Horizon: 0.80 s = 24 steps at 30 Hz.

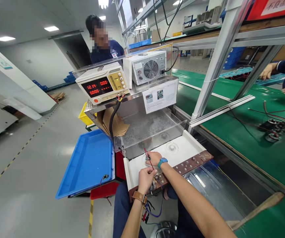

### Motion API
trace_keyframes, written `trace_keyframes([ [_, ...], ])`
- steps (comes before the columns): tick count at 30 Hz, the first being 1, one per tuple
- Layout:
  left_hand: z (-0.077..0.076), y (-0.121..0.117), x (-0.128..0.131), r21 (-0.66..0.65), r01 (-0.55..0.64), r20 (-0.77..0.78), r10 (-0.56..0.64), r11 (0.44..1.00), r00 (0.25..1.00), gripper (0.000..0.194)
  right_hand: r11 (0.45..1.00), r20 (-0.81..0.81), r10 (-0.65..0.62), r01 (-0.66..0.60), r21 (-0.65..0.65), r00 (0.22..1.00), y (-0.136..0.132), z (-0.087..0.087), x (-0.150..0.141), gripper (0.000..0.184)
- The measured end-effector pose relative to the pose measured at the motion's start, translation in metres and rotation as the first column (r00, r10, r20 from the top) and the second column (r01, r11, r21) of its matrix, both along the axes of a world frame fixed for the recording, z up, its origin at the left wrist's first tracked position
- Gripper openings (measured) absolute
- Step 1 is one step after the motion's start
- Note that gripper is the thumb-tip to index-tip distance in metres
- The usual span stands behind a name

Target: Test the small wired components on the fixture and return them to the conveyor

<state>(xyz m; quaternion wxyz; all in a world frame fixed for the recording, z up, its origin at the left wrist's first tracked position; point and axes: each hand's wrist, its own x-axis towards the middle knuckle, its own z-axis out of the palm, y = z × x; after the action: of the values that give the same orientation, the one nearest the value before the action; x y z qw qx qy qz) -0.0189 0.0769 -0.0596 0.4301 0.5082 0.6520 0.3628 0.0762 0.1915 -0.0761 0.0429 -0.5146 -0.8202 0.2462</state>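
White counter (185, 143), with raised edges, sits directly before the wearer; both hands are at work over its near left part. Left hand (146, 178), brown strap at the wrist: grip closed, thumb and fingertips pinching a thin red wire (145, 152) close to the riveted brown strip (194, 161) along the near edge. Right hand (154, 158), blue watch at the wrist: grip closed around a small green part (147, 158), mostly hidden by the fingers. Part position: just above the counter, slightly beyond the left hand. The wire rises beside the part, bends, and runs down to the left fingertips; its attachment point cannot be made out.

Cables (154, 214), purple, black and red, hang below the strip. Clear panel (154, 135) stands along the far edge.

Power supply (102, 82), on a metal stand beyond: upper readings 12.14 and 0.00; lower, 0.000 and dashes. Beside it, a second unit (148, 67) with a round fan; printed sheet (161, 96) below.

Left: blue tray (88, 162) holding one small wired piece (105, 176) near its right edge. Right: green belt (276, 162) bearing a wired assembly (272, 128); a co-worker's hand (268, 71) is farther along. Another person (109, 49) is behind the instruments.
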Motion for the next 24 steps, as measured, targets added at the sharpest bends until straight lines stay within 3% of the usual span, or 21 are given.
trace_keyframes([
  [16,0.0026,-0.0049,0.0010,0.026,-0.033,-0.044,0.034,0.999,0.998,0.024,1.000,0.005,0.004,-0.005,0.005,1.000,-0.0045,0.0053,-0.0038,0.036],
  [24,-0.0052,-0.0023,0.0003,0.034,-0.089,-0.052,0.091,0.995,0.995,0.019,1.000,-0.056,-0.010,0.012,0.027,0.998,-0.0079,0.0055,-0.0081,0.032],
])
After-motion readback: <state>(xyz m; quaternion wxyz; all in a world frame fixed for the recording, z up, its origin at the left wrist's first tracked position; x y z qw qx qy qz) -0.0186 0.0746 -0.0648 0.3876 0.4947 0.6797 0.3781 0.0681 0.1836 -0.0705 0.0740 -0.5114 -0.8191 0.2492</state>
